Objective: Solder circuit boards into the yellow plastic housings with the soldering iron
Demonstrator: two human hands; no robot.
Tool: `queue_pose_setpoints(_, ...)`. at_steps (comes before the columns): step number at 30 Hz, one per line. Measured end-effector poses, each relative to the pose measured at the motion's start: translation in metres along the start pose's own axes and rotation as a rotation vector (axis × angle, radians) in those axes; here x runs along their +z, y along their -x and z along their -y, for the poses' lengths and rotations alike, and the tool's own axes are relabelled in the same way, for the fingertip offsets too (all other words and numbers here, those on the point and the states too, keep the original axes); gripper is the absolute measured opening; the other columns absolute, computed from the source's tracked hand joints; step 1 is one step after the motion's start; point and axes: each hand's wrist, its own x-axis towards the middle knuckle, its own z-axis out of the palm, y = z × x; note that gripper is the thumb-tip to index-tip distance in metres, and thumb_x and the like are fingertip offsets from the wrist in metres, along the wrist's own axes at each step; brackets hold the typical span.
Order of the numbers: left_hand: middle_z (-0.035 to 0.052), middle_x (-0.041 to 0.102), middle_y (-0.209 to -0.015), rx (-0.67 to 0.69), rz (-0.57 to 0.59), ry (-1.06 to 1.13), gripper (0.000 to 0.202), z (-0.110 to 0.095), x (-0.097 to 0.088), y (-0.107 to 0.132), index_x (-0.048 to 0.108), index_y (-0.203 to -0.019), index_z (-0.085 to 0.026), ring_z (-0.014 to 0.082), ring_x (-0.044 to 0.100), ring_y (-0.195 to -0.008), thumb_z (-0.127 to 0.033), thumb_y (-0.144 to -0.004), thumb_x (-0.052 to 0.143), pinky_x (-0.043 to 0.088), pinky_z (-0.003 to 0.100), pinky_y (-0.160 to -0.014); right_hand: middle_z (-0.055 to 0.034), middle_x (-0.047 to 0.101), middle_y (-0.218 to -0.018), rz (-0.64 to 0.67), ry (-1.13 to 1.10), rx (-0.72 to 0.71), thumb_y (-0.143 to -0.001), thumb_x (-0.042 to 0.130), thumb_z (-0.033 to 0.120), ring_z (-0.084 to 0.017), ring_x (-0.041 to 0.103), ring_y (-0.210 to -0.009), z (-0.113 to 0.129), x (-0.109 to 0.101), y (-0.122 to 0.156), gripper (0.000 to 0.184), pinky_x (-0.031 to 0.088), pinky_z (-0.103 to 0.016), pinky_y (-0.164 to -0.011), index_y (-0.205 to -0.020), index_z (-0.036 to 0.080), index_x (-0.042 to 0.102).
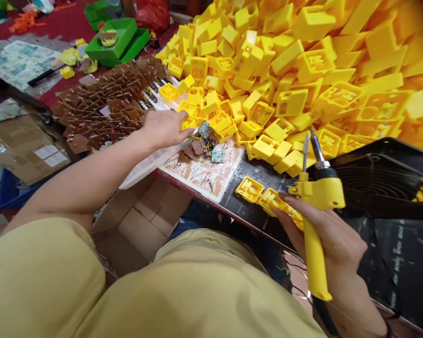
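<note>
The left hand (164,127) reached out across the bench, fingers loosely curled and resting on a small wired circuit board with a green module (205,131), touching rather than clamped, though whether anything was pinched beneath the palm could not be told. The right hand (329,234) was closed around the handle of a yellow plastic soldering iron (317,220), tip pointing up and away, and the same hand's fingers also pressed a yellow square plastic housing (273,199) against the dark bench edge (254,216). Judging by the layout, the work was far from finished: a huge heap of empty yellow plastic housings (303,70) rose just beyond, and a stack of brown circuit boards (105,105) lay to the left, well apart from the iron. A green plastic tray (118,42) sat farther back, and an open cardboard box (141,220) stood below.
</note>
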Motion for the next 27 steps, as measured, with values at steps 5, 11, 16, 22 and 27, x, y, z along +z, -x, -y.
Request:
queue_pose_setpoints(5,0.0069,0.069,-0.095,0.353,-0.157,0.089,0.053,-0.042,-0.009,0.031,0.058,-0.131,-0.03,0.0223,0.065,-0.086,-0.061,-0.092,0.04,0.048,0.032,-0.072,-0.0096,0.069,-0.104,0.081,-0.099,0.076,-0.083,0.075,0.029,-0.023,0.069,-0.087,-0.003,0.005,-0.002,0.054,0.055,-0.034,-0.077,-0.131,0.019,0.05)
queue_pose_setpoints(11,0.0173,0.068,-0.108,0.564,0.142,0.048,0.074,-0.091,0.012,0.062,0.05,-0.139,-0.016,0.0327,0.066,-0.1,-0.07,-0.089,0.042,0.052,0.038,-0.074,-0.0085,0.066,-0.098,0.249,-0.116,-0.037,-0.092,0.062,0.038,-0.023,0.066,-0.09,0.002,0.028,-0.02,0.043,0.055,-0.039,-0.085,-0.128,0.018,0.05)
queue_pose_setpoints(16,0.0218,0.047,-0.146,0.827,0.103,0.214,0.07,-0.065,0.015,0.05,0.041,-0.146,-0.011,0.0315,0.049,-0.133,-0.049,-0.089,0.06,0.043,0.041,-0.108,-0.0063,0.064,-0.09,0.287,-0.139,-0.028,-0.093,0.06,0.035,-0.022,0.064,-0.086,0.0,0.032,-0.02,0.043,0.054,-0.034,-0.075,-0.131,0.018,0.048)
queue_pose_setpoints(22,0.0155,0.064,-0.128,0.938,0.044,0.279,0.048,-0.078,0.038,0.042,0.053,-0.135,-0.012,0.026,0.06,-0.117,-0.029,-0.091,0.061,0.048,0.036,-0.1,-0.0055,0.065,-0.089,0.324,-0.21,-0.082,-0.097,0.053,0.028,-0.02,0.065,-0.082,-0.004,0.032,-0.019,0.039,0.053,-0.03,-0.07,-0.135,0.02,0.046)
queue_pose_setpoints(27,0.0165,0.066,-0.123,0.911,-0.116,0.382,0.052,-0.114,0.047,0.051,0.059,-0.129,-0.011,0.0263,0.064,-0.108,-0.048,-0.092,0.056,0.052,0.038,-0.093,-0.0048,0.066,-0.086,0.345,-0.201,-0.149,-0.097,0.053,0.032,-0.019,0.063,-0.07,-0.028,0.011,-0.009,0.043,0.05,-0.028,-0.061,-0.139,0.02,0.046)
